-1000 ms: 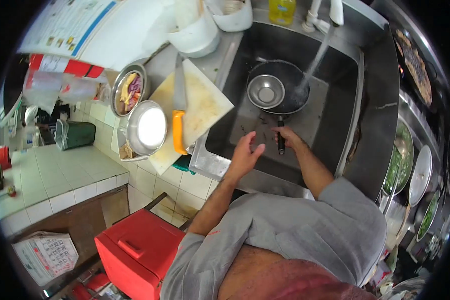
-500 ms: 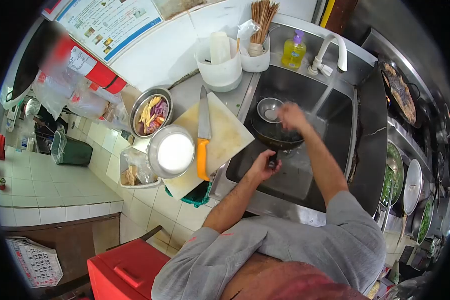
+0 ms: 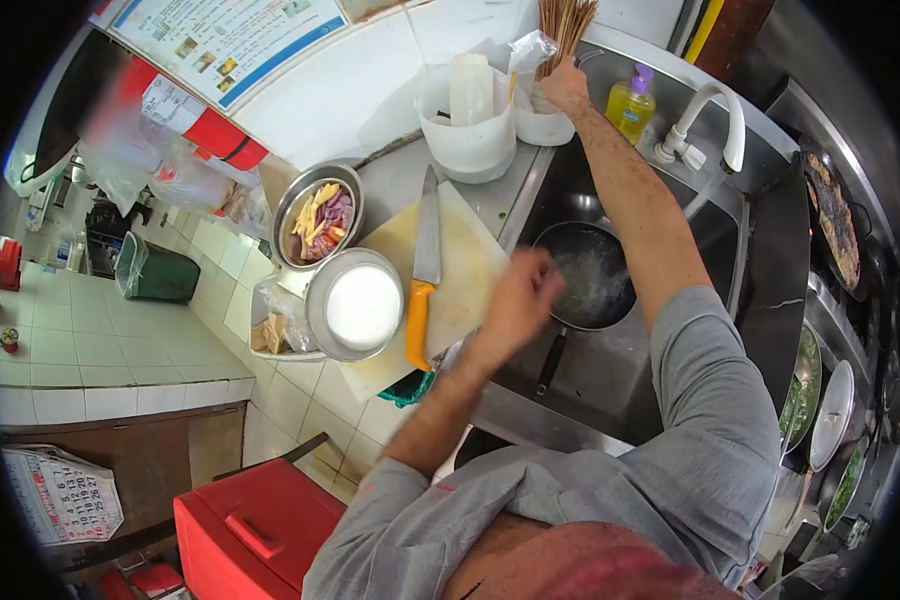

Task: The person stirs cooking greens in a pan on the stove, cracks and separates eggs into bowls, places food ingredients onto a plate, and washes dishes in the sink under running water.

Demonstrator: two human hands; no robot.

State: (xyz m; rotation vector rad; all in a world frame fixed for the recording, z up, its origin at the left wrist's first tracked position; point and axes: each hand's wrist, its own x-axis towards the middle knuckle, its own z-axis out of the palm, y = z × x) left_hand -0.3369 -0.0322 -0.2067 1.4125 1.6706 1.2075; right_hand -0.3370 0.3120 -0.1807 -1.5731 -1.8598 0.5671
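Observation:
My right hand (image 3: 564,88) reaches to the back of the sink, its fingers around the lower part of a stick brush (image 3: 567,32) that stands in a white container (image 3: 544,128). Over the sink's left edge, beside the cutting board, my left hand (image 3: 522,298) is slightly blurred, with loosely curled fingers and nothing visible in it. A black frying pan (image 3: 598,285) with cloudy water in it rests in the sink (image 3: 610,385). Its handle (image 3: 552,362) points toward me, free of my hands. Water runs from the white faucet (image 3: 735,130).
Left of the sink, a knife with an orange handle (image 3: 418,325) lies on the cutting board (image 3: 470,245). Nearby are a bowl of white contents (image 3: 363,305) and a bowl of cut vegetables (image 3: 320,225). Yellow soap (image 3: 630,105) stands behind the sink; pans (image 3: 832,410) are at right.
My right hand has moved from above the pan to the stick brush. My left hand has let go of the pan handle and risen left. The pan now sits lower in the sink.

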